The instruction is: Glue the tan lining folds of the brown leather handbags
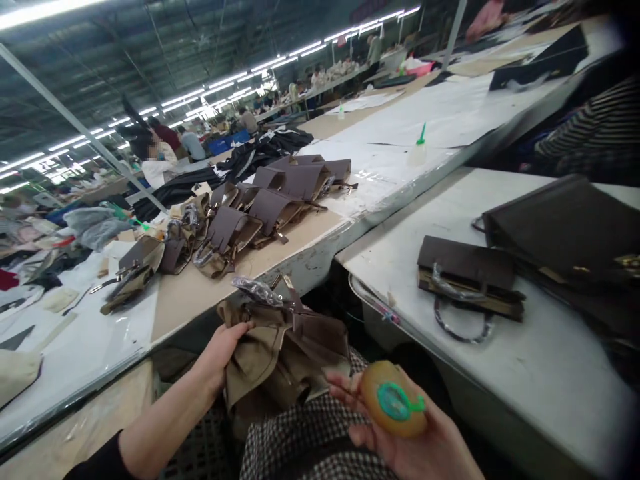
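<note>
My left hand (227, 347) is closed on the edge of a brown handbag (320, 337), whose khaki lining (263, 353) hangs out in folds. Clear plastic wraps the bag's handle (257, 291) at the top. The bag is over my lap, above checked cloth. In my right hand (415, 437) is a rounded amber glue bottle (373, 393) with a green part facing me. The fingertips of that hand are close to the bag's right lower edge; whether they touch it is unclear.
Several brown bags (273, 207) are heaped on the long table (200, 297) ahead. A small bag (465, 273) and larger dark bags (565, 227) lie on the right table (540, 373). A green-tipped bottle (419, 150) stands farther back. A person in stripes (595, 127) is at right.
</note>
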The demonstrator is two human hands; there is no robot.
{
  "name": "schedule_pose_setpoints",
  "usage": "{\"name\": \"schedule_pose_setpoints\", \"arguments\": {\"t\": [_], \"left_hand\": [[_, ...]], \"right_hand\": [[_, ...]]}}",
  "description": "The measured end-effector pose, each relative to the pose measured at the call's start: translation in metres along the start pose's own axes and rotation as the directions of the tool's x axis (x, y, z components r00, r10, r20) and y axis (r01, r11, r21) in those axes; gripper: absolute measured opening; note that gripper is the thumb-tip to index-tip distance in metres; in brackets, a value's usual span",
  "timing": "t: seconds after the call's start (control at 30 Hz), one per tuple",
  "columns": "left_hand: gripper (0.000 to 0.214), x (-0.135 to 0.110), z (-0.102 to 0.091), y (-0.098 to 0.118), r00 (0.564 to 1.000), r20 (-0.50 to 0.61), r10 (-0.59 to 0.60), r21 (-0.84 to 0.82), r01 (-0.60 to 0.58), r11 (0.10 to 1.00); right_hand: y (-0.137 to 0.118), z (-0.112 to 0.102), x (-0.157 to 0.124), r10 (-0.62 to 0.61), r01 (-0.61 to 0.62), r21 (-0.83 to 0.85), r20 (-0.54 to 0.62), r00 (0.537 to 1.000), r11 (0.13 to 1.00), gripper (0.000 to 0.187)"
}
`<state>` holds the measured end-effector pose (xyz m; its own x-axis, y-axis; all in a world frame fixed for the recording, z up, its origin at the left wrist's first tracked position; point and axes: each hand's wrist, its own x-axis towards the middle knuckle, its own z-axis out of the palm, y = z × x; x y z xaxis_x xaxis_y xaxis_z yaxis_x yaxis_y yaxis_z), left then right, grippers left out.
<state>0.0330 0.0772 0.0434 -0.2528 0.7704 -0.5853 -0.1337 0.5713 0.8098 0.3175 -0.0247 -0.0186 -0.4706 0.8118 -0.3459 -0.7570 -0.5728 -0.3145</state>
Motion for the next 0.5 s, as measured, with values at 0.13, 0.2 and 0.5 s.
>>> {"name": "schedule_pose_setpoints", "arguments": {"t": [0.13, 0.2, 0.5], "left_hand": [[0.016, -0.028, 0.0, -0.01, 1.0, 0.011, -0.023, -0.068, 0.024, 0.997], [0.025, -0.047, 0.001, -0.013, 0.998, 0.05, -0.024, -0.089, 0.029, 0.996], [0.036, -0.091, -0.009, -0.006, 0.975, 0.217, -0.042, 0.01, 0.041, 0.999]], "right_hand": [[0.007, 0.018, 0.005, -0.051, 0.047, 0.049, 0.095, 0.994, 0.998, 0.046], [0.011, 0.03, 0.009, -0.049, 0.034, 0.098, 0.153, 0.987, 0.995, 0.039], [0.014, 0.071, 0.029, 0.111, -0.155, 0.211, 0.206, 0.972, 0.965, 0.031]]}}
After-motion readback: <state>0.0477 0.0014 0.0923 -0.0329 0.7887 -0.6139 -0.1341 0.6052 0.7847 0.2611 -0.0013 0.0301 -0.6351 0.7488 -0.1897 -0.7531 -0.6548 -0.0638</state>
